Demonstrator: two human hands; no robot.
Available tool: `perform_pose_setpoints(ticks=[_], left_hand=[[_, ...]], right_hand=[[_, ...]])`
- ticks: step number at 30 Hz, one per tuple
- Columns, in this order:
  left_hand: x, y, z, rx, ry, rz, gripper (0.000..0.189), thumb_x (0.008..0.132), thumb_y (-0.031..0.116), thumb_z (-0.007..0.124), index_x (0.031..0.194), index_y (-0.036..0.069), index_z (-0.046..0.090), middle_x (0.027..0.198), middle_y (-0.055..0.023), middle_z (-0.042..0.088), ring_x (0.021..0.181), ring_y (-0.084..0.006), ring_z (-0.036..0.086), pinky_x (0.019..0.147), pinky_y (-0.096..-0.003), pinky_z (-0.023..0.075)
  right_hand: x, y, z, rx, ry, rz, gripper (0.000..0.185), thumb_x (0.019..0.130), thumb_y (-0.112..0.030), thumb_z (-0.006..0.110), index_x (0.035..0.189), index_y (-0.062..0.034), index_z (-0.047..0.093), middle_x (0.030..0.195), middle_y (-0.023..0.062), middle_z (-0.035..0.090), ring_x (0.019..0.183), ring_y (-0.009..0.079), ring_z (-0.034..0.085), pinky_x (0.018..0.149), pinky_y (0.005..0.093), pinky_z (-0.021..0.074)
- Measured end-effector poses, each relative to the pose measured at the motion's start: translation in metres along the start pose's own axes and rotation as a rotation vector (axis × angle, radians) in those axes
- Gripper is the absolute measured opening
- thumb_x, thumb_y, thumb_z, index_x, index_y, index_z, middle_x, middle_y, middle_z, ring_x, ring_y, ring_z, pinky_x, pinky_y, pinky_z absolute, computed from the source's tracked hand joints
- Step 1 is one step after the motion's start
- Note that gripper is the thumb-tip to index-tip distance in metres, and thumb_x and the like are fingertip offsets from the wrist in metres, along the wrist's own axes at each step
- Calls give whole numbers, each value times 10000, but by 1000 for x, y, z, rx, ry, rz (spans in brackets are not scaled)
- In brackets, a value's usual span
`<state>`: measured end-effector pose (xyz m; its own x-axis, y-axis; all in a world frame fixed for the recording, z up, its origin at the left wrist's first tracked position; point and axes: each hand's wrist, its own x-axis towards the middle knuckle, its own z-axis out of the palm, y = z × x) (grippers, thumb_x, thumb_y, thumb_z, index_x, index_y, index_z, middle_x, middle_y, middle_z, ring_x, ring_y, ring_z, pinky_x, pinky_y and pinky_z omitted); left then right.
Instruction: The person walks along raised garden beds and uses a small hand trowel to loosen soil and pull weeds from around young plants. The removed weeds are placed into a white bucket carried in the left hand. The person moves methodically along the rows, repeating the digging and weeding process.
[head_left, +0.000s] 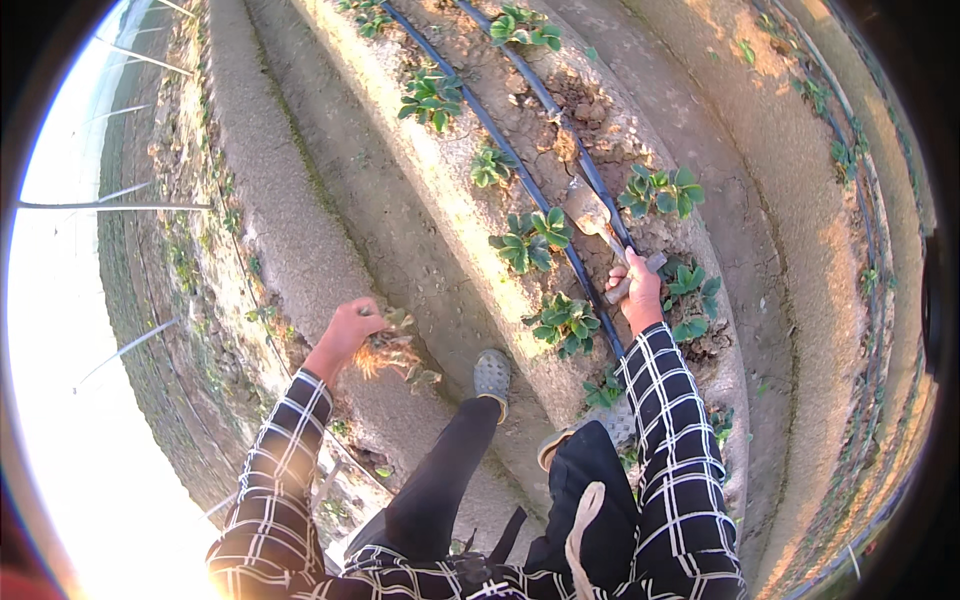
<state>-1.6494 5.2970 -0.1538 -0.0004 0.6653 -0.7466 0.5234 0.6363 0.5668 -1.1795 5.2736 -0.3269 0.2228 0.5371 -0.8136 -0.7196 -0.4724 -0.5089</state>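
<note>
My left hand (351, 327) is closed on an uprooted plant (391, 351) with withered leaves and a tangle of brown roots, held over the furrow. My right hand (637, 287) grips the T-shaped handle of a small spade (589, 210), whose soil-covered metal blade points away from me. The blade lies between two black drip irrigation pipes (504, 142) on a raised soil bed. Beside my right hand grows a leafy green plant (688, 281), and another (566, 322) stands left of it, across the pipe.
More low green plants (431, 97) line the bed, with loose clods (581, 101) near its far part. A furrow (390, 195) runs along the left side, where one of my clogs (492, 379) rests. Thin rods (135, 206) stick out at far left.
</note>
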Motion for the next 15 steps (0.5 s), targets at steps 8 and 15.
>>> perform_pose_setpoints(ticks=[8,15], left_hand=[[-297,-215,-160,-505,792,-293,90,790,32,626,810,74,549,731,13,513,660,-105,508,604,-277,444],[-507,-340,-139,-735,1427,-370,226,820,58,606,1045,73,585,772,21,534,662,-84,478,608,-253,416]], right_hand=[[-91,-64,8,-257,51,-2,256,938,-294,660,962,-90,505,688,29,526,552,167,509,439,330,416],[-214,-125,18,-488,153,-230,201,983,-261,589,932,-85,505,693,22,516,566,135,476,548,293,458]])
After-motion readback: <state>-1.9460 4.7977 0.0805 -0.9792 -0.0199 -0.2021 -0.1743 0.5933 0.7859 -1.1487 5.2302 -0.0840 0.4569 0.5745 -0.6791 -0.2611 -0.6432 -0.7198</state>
